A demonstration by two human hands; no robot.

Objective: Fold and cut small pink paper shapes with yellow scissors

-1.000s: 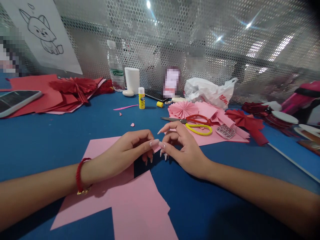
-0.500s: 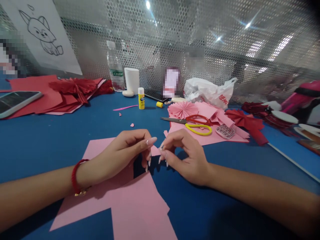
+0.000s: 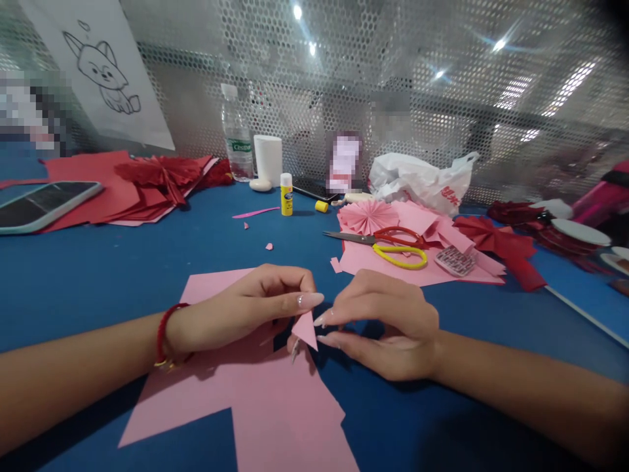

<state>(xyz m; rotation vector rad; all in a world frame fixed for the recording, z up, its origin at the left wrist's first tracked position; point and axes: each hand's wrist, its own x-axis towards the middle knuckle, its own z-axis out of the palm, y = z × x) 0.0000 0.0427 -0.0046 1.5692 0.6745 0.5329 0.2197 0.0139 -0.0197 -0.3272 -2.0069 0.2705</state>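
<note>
My left hand [image 3: 275,298] pinches a small folded piece of pink paper [image 3: 306,330] between thumb and fingers; its pointed end hangs down. To the right of it is my right hand [image 3: 388,321], thumb and forefinger slightly apart, their nails close to the paper's right edge. Whether they touch it I cannot tell. Under my left wrist and forearm lie larger pink sheets [image 3: 289,406] on the blue tabletop, overlapping, with a rough right edge.
Scissors [image 3: 400,255] with red and yellow handles lie on pink paper, beside pleated paper fans [image 3: 368,216]. A glue stick [image 3: 287,196] stands uncapped-looking near its yellow cap [image 3: 321,206]. Behind are a bottle [image 3: 237,141], a white cup [image 3: 268,159] and a plastic bag [image 3: 422,180]. Left lies a phone [image 3: 44,206].
The small pink paper has turned so its point faces down in my left hand. My right thumb and forefinger have gone from pinching to apart. The view has shifted slightly left.
</note>
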